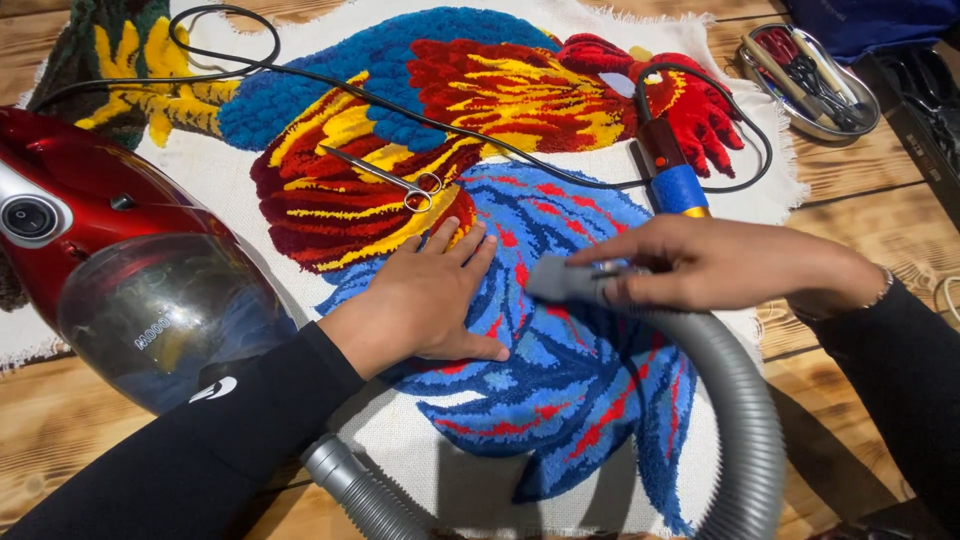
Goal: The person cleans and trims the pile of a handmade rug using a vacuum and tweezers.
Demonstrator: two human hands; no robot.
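While the tufted rooster rug (560,400) lies flat across the wooden table (850,190), we see the grey vacuum hose (745,420) curving in from the near right. Our right hand (720,265) grips its nozzle (565,280) on the blue pile; our left hand (430,300) rests open just left of it.

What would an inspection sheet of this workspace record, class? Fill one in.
Surface: plank wooden table.
Job's things: multicoloured tufted rooster rug; grey ribbed vacuum hose; red canister vacuum.
Clutter: steel scissors on rug; metal tray of tools; red-and-blue handled tool.
Grippers: left hand flat on rug; right hand fingers around hose nozzle.
Cables: black cord across rug.
Surroundings: nothing seen.
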